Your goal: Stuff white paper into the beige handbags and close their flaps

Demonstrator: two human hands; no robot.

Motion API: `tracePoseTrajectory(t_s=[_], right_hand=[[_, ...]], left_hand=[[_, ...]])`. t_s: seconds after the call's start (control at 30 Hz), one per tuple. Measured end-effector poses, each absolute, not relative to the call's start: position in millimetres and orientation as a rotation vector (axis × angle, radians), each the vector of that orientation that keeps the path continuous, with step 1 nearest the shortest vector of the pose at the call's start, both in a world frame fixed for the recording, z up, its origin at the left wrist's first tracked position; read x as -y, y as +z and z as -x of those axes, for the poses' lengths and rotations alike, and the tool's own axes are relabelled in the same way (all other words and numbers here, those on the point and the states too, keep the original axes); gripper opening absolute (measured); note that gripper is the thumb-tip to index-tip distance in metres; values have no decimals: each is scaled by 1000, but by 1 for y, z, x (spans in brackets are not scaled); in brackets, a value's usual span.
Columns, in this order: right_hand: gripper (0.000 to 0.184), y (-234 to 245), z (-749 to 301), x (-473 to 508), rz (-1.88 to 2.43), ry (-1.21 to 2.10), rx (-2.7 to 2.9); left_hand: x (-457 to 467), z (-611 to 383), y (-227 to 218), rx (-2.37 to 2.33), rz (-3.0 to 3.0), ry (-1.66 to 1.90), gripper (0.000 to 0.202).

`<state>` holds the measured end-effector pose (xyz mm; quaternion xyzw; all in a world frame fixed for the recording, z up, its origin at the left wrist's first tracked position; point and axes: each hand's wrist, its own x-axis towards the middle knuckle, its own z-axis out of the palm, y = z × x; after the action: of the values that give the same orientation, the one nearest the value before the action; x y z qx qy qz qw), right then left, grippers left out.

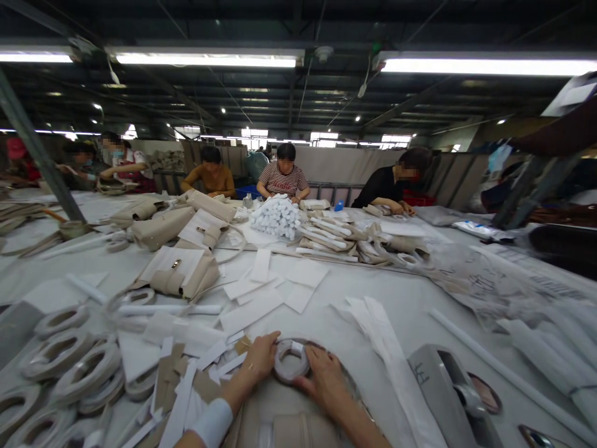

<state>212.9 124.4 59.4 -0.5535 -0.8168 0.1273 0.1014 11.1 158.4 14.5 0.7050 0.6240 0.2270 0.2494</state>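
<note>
A small coil of strap [293, 376] with a pale wrap on its far side sits between both hands, just beyond a beige bag [303, 429] at the bottom of the view. The right hand [326, 372] grips the coil's right side, fingers bent at the far part and thumb at the near part. The left hand [263, 356] has its fingers curled at the left side, touching it; whether it truly grips there I cannot tell, as the undersides are hidden.

The coil could spring loose, I judge, if either hand eases off before the turns are secured (the wrap covers only a short part of the ring). Uneven pressure from the two sides might also push the ring out of round. The left forearm lies close by a loose pile of paper strips [175, 373], so a wide sweep of the elbow could scatter them or drag one under the work.

Room is tightest on the left, where the strips lie near and a heap of similar rings [88, 370] fills the corner. Straight ahead, flat sheets [301, 274] lie on the table [401, 289]. The right looks freer: bare surface beside the hand, then a long white strip [382, 342] and a grey dispenser [438, 373]. The table's near edge is not visible.
</note>
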Motion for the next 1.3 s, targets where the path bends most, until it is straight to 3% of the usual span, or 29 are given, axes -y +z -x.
tracePoseTrajectory(t_s=[0.33,0.5,0.7,0.87,0.97,1.03,1.1,1.23,1.3], right_hand=[[59,31,-223,-139,1389,372,2647],[33,11,-216,-138,1496,368,2628],[25,17,-228,-136,1262,271,2759],[14,19,-220,-148,1395,95,2663],[14,19,-215,-153,1392,51,2669],[18,21,-214,-154,1346,41,2708],[28,20,-216,-157,1295,19,2731],[69,-1,-219,-181,1324,-165,2599],[71,-17,-217,-194,1328,-146,2635]], left_hand=[[-183,-2,7,-1505,-1877,602,47],[-183,-5,5,-1469,-1898,622,49],[-179,-5,14,-1439,-1919,587,47],[-178,-9,29,-1476,-1922,542,41],[-174,-18,39,-1607,-1907,522,48],[-167,-26,46,-1669,-1913,495,53],[-159,-34,52,-1707,-1924,463,40],[-161,-41,55,-1766,-1927,445,33],[-166,-37,53,-1774,-1921,465,35]])
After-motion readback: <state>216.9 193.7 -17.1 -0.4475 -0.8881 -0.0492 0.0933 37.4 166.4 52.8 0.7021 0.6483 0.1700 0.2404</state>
